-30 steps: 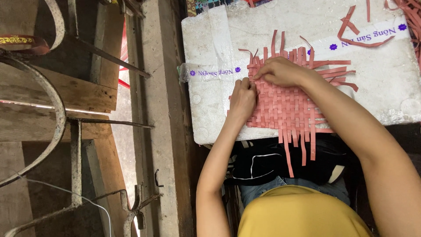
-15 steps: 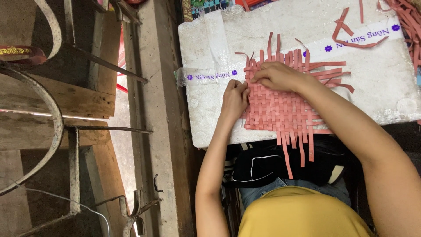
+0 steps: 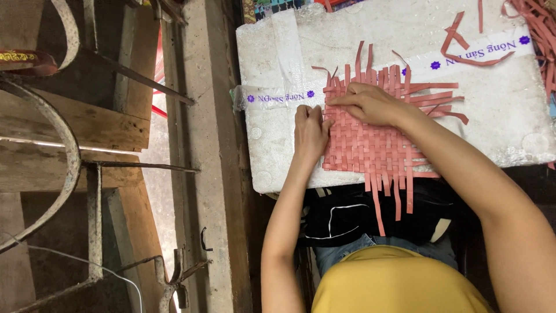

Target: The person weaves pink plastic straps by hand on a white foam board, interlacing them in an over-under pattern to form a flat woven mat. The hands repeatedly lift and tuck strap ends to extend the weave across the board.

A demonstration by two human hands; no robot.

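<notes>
A partly woven mat of flat red strips [image 3: 376, 148] lies on a white foam box [image 3: 272, 156] in front of me. Loose strip ends stick out from its top, right and near edges. My left hand [image 3: 310, 130] rests on the mat's left edge, fingers together, pressing it down. My right hand [image 3: 370, 104] lies across the upper part of the mat, its fingertips pinching a red strip near the top left corner.
Loose red strips [image 3: 463, 52] lie on the box further back, and a bundle of them [image 3: 541, 26] is at the top right. A black bag [image 3: 347, 217] sits under the box by my lap. Wooden beams [image 3: 87, 124] and a metal frame [image 3: 92, 214] fill the left.
Both hands stay on the mat. My left hand has slid slightly toward the mat's left edge. The view has shifted a little.
</notes>
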